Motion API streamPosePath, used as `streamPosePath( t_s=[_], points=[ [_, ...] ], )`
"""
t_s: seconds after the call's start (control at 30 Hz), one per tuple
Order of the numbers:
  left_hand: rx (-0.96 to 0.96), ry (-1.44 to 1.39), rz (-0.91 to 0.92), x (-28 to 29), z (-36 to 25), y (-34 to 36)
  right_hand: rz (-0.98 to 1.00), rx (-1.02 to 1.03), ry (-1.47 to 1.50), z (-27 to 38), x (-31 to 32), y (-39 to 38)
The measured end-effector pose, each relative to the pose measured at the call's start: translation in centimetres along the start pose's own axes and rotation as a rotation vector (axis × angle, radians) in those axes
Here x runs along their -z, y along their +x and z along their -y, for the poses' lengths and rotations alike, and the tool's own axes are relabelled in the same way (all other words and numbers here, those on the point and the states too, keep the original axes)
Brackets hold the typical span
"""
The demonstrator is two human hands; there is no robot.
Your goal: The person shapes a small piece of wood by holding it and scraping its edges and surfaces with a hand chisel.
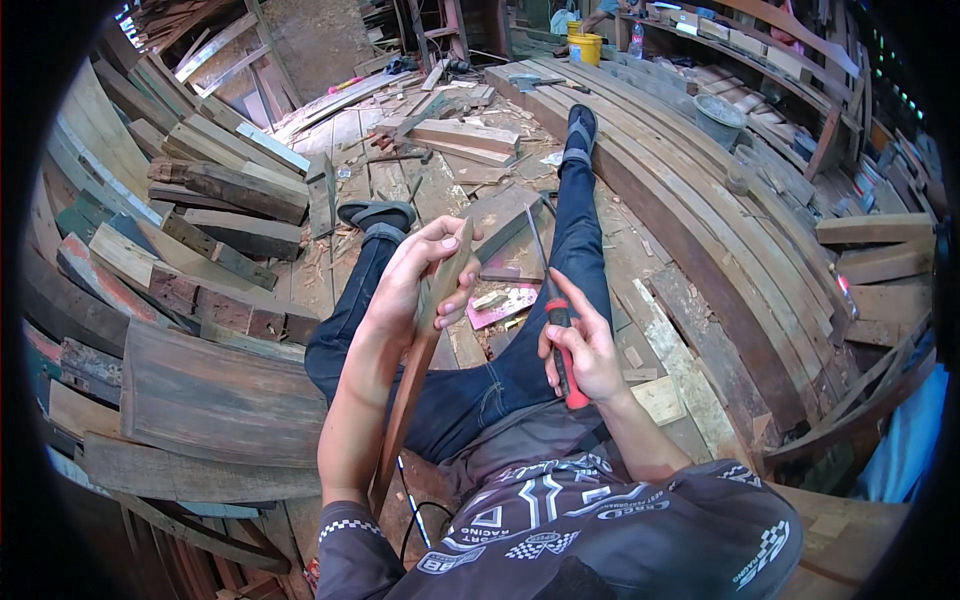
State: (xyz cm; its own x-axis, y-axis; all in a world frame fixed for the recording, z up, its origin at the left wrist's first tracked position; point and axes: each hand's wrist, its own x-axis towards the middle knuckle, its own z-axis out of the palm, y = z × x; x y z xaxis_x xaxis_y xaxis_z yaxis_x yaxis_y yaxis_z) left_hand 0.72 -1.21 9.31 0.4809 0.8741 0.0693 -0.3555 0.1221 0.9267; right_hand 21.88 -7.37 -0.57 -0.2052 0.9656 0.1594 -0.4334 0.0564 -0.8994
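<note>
My left hand [408,272] is wrapped round a long narrow wooden strip [415,368]. The strip stands on a slant, its upper end above my fingers and its lower end running down beside my forearm. In my right hand [592,352] is a screwdriver [558,316] with a red and black handle. Its long thin shaft points up and away, apart from the wooden strip. Between my legs, beyond my hands, lies a pink flat piece [500,306] with small bits on it. Close by is a wooden block [505,225].
Curved timber pieces [215,395] are stacked on the left. A long bank of bent planks [680,200] runs along the right. Short boards [465,138] and wood chips litter the floor ahead. Farther back stand a yellow bucket [585,49] and a grey bucket [718,118].
</note>
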Motion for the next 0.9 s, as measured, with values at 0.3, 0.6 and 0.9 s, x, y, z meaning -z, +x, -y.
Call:
streamPosePath(
  t_s=[0.3, 0.6, 0.9],
  points=[
    [0.084, 0.039, 0.035, -0.1, -1.3, 0.6, 0.010, -0.016, 0.003, -0.6, 0.1, 0.0],
    [0.197, -0.095, 0.075, -1.1, -2.5, 0.8, -0.006, -0.033, 0.006, -0.8, 0.1, 0.0],
    [0.214, -0.174, 0.194, -0.5, -2.4, 1.0, 0.002, -0.033, 0.029, -1.1, 0.2, -0.1]
  ],
)
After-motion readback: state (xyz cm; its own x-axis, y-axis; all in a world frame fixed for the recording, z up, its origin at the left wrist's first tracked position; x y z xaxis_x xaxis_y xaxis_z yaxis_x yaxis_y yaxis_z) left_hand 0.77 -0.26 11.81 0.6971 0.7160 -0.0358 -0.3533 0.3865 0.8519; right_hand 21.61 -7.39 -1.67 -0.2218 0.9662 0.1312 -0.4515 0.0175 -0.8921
